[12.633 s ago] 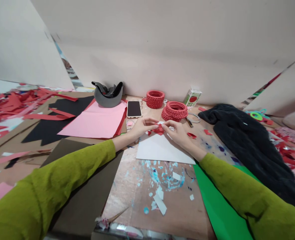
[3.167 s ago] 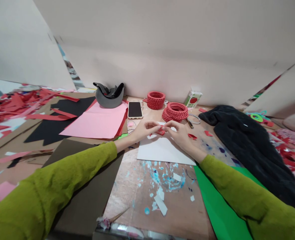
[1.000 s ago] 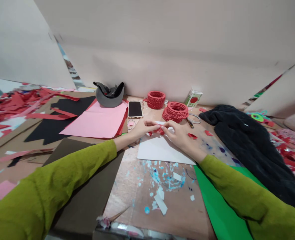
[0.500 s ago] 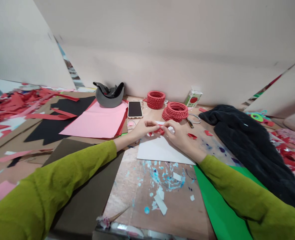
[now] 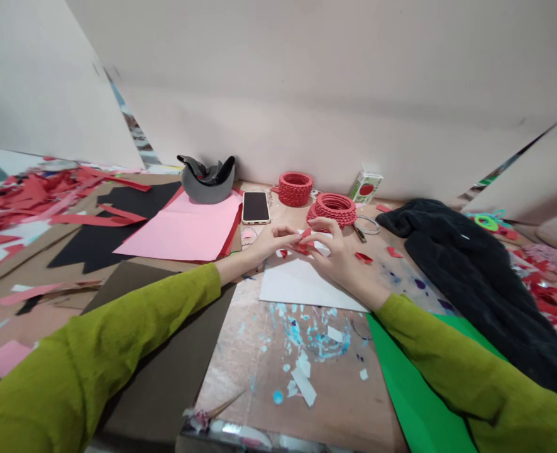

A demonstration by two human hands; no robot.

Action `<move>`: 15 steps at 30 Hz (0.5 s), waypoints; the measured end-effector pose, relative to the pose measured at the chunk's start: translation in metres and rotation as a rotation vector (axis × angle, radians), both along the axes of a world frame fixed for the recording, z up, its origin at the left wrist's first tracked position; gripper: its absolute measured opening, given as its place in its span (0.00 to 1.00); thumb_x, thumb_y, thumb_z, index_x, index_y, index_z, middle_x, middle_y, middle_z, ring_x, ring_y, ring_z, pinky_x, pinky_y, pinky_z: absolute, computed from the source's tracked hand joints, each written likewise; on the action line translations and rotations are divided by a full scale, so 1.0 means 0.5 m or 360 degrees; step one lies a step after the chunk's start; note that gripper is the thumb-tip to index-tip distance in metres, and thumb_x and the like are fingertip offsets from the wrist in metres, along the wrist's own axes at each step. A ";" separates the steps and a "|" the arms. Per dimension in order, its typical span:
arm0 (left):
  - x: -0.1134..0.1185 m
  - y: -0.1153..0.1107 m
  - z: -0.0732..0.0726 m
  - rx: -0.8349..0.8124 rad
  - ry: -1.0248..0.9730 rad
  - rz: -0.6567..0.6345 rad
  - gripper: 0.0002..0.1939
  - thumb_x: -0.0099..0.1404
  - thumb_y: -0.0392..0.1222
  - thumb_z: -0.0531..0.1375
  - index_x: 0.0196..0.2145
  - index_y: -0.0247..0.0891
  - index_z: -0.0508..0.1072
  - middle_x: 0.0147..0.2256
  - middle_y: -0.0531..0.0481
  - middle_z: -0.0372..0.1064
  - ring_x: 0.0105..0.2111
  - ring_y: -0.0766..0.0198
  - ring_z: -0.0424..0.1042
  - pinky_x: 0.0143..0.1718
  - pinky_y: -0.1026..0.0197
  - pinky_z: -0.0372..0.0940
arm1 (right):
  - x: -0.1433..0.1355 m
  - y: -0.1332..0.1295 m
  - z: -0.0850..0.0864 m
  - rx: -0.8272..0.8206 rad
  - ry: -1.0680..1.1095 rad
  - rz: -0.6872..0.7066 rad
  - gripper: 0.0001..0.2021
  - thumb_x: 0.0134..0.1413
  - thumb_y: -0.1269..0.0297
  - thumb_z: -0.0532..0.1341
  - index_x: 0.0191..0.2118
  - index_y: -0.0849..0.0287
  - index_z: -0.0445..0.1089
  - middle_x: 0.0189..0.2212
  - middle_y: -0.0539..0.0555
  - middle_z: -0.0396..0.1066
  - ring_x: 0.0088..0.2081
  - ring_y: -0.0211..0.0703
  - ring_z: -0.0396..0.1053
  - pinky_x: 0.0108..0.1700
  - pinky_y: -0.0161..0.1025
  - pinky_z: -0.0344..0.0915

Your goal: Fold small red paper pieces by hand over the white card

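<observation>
Above a white sheet (image 5: 302, 286), my left hand (image 5: 273, 244) pinches a small folded piece of red paper (image 5: 305, 238) between thumb and fingertips. My right hand (image 5: 332, 255) closes on the same red piece from the other side, its index finger bent over the top. The fingers partly hide the piece, so its exact shape is unclear. A small red scrap (image 5: 284, 253) lies on the sheet under my left fingers. Just beyond my hands stand two rings of folded red paper, a shorter ring (image 5: 332, 211) on the right and a taller ring (image 5: 295, 190) behind it.
A phone (image 5: 256, 207), a grey cap (image 5: 209, 180) and pink paper (image 5: 184, 226) lie left. A small carton (image 5: 367, 187) stands by the wall. Rightward are folded red pieces (image 5: 364, 258), a brush (image 5: 359, 233), dark fabric (image 5: 462, 270) and a green sheet (image 5: 420, 384). Red strips (image 5: 33, 201) are heaped far left.
My right fingers have shifted on the red piece: the index finger has lifted and arched over it. My left hand has stayed nearly in place.
</observation>
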State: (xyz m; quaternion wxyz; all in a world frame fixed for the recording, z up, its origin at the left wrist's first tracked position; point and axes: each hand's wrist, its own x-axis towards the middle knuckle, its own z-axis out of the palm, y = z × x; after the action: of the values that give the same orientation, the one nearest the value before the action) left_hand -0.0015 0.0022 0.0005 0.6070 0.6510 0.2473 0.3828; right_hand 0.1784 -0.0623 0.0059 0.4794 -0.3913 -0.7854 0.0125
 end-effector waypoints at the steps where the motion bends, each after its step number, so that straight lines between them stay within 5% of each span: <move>1: 0.000 -0.001 0.001 0.0004 0.0013 -0.0010 0.15 0.55 0.48 0.65 0.34 0.32 0.75 0.31 0.48 0.72 0.32 0.65 0.72 0.36 0.64 0.65 | 0.001 0.001 0.000 -0.0009 0.0024 0.0009 0.08 0.53 0.74 0.60 0.35 0.53 0.73 0.45 0.57 0.62 0.50 0.49 0.64 0.53 0.51 0.63; 8: -0.003 -0.004 0.004 0.0041 0.0143 -0.0020 0.15 0.57 0.49 0.64 0.35 0.32 0.74 0.30 0.49 0.71 0.30 0.67 0.70 0.34 0.65 0.63 | 0.006 0.000 0.004 -0.0168 0.0114 0.0208 0.05 0.57 0.69 0.60 0.36 0.54 0.73 0.38 0.55 0.69 0.41 0.45 0.69 0.44 0.44 0.67; 15: -0.002 -0.010 0.011 -0.0033 0.0070 -0.0001 0.13 0.57 0.46 0.64 0.35 0.32 0.73 0.31 0.49 0.71 0.32 0.66 0.71 0.36 0.64 0.64 | 0.005 0.005 0.004 -0.0148 0.0238 0.0111 0.03 0.55 0.69 0.60 0.34 0.55 0.72 0.36 0.54 0.70 0.41 0.45 0.69 0.46 0.45 0.65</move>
State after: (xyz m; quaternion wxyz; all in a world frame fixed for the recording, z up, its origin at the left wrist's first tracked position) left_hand -0.0022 -0.0028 0.0058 0.6082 0.6530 0.2643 0.3658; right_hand 0.1811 -0.0597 0.0078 0.5174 -0.3834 -0.7591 0.0949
